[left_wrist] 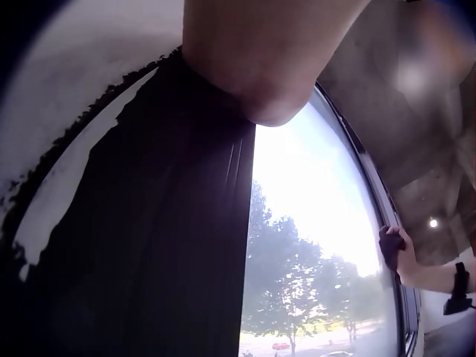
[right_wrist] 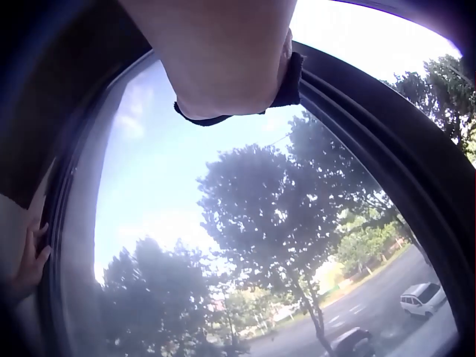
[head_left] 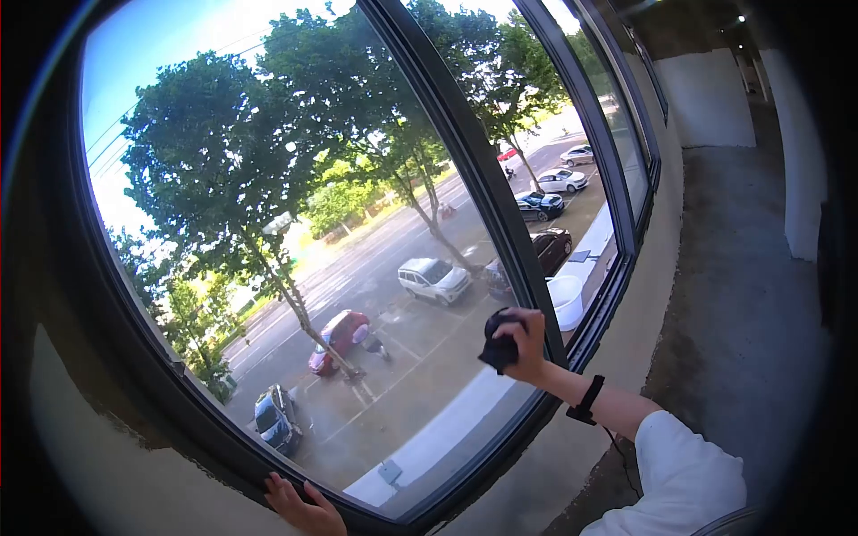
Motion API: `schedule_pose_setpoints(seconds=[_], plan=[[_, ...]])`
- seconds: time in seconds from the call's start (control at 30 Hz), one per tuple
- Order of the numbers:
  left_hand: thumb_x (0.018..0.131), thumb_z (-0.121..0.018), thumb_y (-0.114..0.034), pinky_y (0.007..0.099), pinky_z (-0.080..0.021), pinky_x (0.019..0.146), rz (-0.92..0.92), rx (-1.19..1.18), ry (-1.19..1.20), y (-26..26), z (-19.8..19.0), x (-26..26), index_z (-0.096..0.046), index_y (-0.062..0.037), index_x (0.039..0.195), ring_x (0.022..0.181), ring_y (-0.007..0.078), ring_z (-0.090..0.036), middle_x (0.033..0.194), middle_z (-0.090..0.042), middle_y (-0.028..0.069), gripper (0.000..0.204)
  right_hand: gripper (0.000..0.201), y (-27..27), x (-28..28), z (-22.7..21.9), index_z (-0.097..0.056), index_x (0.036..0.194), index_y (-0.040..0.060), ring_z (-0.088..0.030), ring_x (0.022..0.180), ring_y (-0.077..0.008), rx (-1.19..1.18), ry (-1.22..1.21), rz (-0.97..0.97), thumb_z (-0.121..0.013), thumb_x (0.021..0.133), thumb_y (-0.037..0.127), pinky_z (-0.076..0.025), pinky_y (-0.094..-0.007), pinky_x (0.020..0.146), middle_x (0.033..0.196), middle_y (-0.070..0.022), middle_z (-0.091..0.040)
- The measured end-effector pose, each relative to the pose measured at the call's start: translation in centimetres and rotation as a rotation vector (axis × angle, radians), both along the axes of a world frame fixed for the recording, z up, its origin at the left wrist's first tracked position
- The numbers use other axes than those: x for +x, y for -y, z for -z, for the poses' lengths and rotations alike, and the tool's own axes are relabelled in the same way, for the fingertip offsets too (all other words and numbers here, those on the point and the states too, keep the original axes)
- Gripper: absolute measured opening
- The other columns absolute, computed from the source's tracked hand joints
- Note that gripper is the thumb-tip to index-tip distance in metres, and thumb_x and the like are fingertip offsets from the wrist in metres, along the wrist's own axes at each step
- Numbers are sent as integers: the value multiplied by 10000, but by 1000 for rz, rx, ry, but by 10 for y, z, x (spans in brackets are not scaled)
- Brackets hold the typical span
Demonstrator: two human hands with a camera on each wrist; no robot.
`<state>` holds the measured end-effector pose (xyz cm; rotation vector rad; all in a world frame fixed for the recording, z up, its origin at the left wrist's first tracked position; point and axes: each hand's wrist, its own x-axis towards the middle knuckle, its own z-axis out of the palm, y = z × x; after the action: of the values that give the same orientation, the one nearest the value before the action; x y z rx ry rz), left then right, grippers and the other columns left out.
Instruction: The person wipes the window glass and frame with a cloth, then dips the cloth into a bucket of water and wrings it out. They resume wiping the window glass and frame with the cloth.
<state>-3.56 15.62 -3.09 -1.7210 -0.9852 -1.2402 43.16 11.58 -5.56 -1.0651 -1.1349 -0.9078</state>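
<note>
While left hand (head_left: 304, 509) rests on frame (head_left: 223, 447), right hand (head_left: 523, 344) holds dark cloth (head_left: 499, 344).

- The window pane (head_left: 357, 268) walls off the left and centre of the frame.
- The dark mullion (head_left: 483, 179) crosses it diagonally; the right hand (head_left: 523, 344) with its dark cloth (head_left: 499, 344) sits against it.
- Open floor (head_left: 751, 295) lies at right.

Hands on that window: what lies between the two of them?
In the head view, only bare glass pane separates left hand from right hand gripping a dark cloth.
</note>
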Motion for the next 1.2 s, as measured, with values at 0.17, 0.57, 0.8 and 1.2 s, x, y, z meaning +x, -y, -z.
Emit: schedule_pose_setpoints(seconds=[0.17,0.57,0.8,1.2], plan=[[1066,-477,-373,583,-253,1190,43,-61,214,25,0,38,-234,75,1573,1418,482,-405,1521,-454,283,718,418,-14,26,-172,-608,1050,245,-516,1023,-324,172,-181,251,-781,676,174,-375,-455,850,1146,-60,-553],[1039,-508,-369,558,-399,1093,803,-752,836,139,76,218,-292,-130,1536,1403,346,-409,1540,-373,183,592,218,-1,-85,-7,-692,996,157,-558,1076,-233,-187,540,-420,-677,789,220,-447,-402,907,1143,-26,-591],[1001,-365,-722,565,-426,1089,1041,-1883,1299,207,183,391,-312,-163,1543,1425,302,-405,1528,-396,113,780,372,181,62,162,-706,978,145,-595,1066,-317,-982,-537,-586,-646,631,27,-480,-432,944,1076,-98,-630],[897,-768,-70,309,-506,970,1227,-2200,1007,267,187,635,-569,-38,1273,1058,155,-623,1177,-627,84,426,715,360,239,185,-565,1337,145,-455,1294,-416,-951,-800,-136,-557,667,-105,-371,-478,1112,1391,-175,-519]])
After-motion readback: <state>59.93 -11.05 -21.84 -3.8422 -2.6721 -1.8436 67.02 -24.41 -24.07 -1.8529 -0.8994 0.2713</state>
